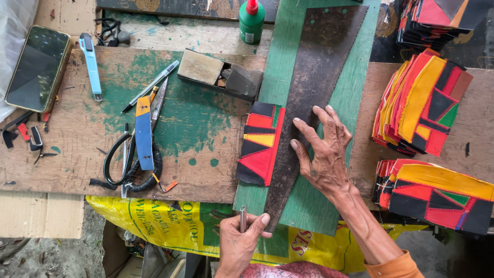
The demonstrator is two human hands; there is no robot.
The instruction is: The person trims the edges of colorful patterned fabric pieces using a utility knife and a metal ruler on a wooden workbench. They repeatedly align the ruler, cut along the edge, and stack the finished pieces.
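Observation:
My right hand [325, 154] presses flat, fingers spread, on a dark rusty saw blade [321, 56] that lies along a green board [355, 87]. A patchwork piece [260, 144] of black, red and yellow panels lies under the blade's left edge, just left of my fingers. My left hand [237, 242] is at the near edge of the bench, below the blade's tip. It grips a thin metal blade [243, 219] that points upward between thumb and fingers.
Stacks of the same patchwork pieces [422, 103] [437, 195] sit at the right. On the wooden bench to the left lie scissors [131, 164], a blue and yellow utility knife [144, 131], a pen [152, 85], a light blue cutter [91, 64] and a phone [37, 67]. A green bottle [251, 20] and a small box [220, 74] are behind.

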